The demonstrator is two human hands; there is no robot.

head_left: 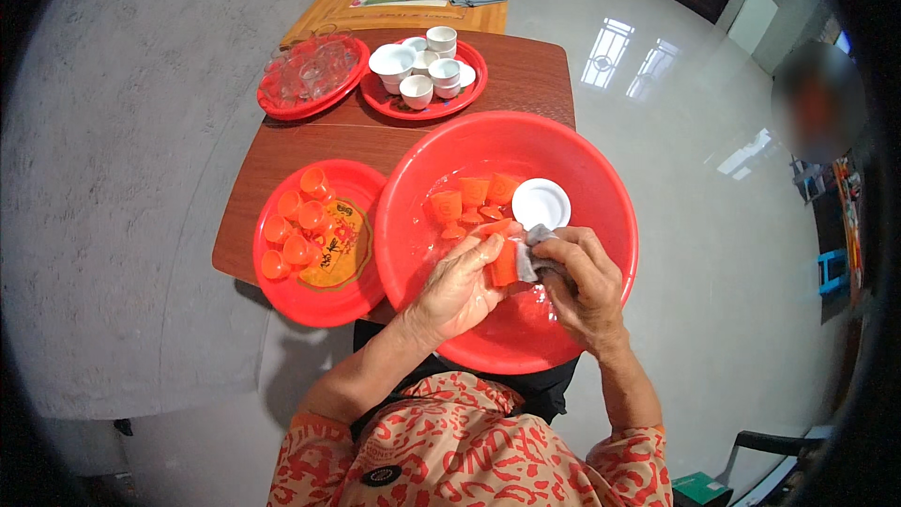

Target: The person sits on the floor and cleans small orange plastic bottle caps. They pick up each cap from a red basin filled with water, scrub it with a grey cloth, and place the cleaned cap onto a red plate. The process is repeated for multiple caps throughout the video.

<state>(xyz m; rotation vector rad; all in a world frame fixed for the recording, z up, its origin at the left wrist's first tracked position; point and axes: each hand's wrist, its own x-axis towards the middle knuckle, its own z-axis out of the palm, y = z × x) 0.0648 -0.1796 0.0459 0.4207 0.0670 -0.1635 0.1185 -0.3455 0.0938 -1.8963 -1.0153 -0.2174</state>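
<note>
Over a large red basin [601, 178] of water, my left hand [460, 284] is closed around a small orange goblet [503, 265]. My right hand [584, 280] pinches a grey cloth [529, 259], pressed against the goblet's open end. Part of the goblet is hidden by my fingers. Just beyond my hands, several more orange goblets [473, 192] lie in the basin. A white dish [542, 204] rests there too, to the right of them.
Left of the basin, a red tray [347, 312] carries several orange cups [298, 249]. Farther back on the brown table [526, 75] stand a red tray of white cups [416, 91] and another of clear glasses [319, 70]. A wooden table [310, 14] adjoins behind.
</note>
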